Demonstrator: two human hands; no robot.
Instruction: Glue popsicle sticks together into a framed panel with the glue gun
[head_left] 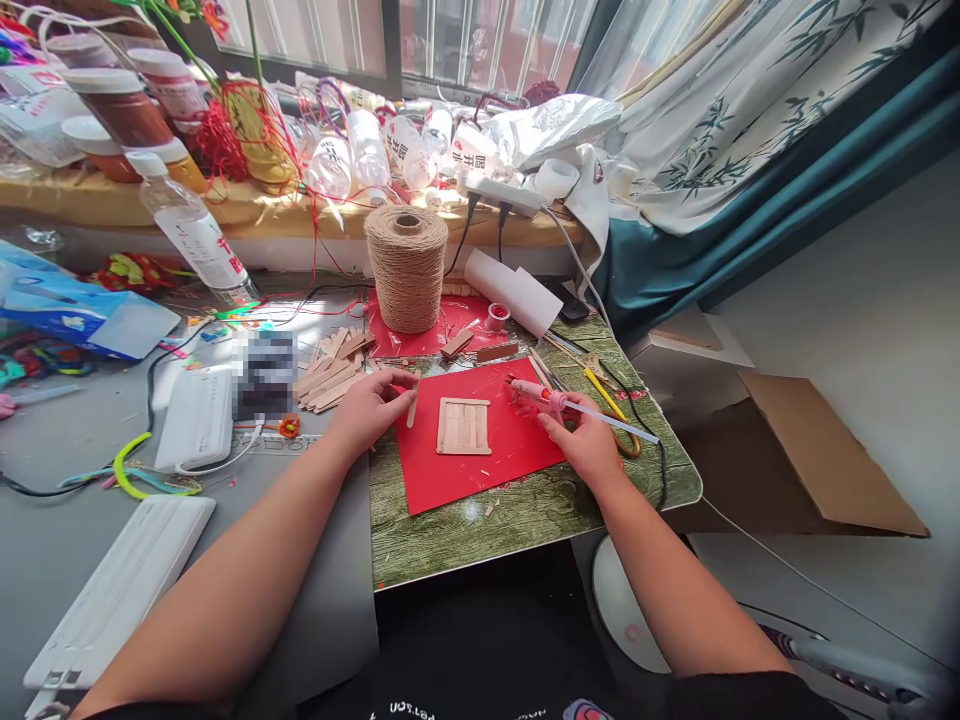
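Observation:
A small panel of wooden craft sticks [463,425] lies on a red sheet [480,440] on the green board [525,515]. My left hand [373,405] is closed on a single wooden stick [412,405] at the sheet's left edge. My right hand [581,440] grips a pink glue gun [544,395] with a clear glue stick at its back, its nozzle pointing left over the sheet's upper right corner. A pile of loose wooden sticks [330,372] lies just left of my left hand.
A big spool of twine [406,268] stands behind the sheet. A paper roll [512,290], a small red cup [496,316] and a power strip [501,192] are at the back. Bottles [196,230] and jars crowd the sill. White devices [196,418] lie on the grey table at left.

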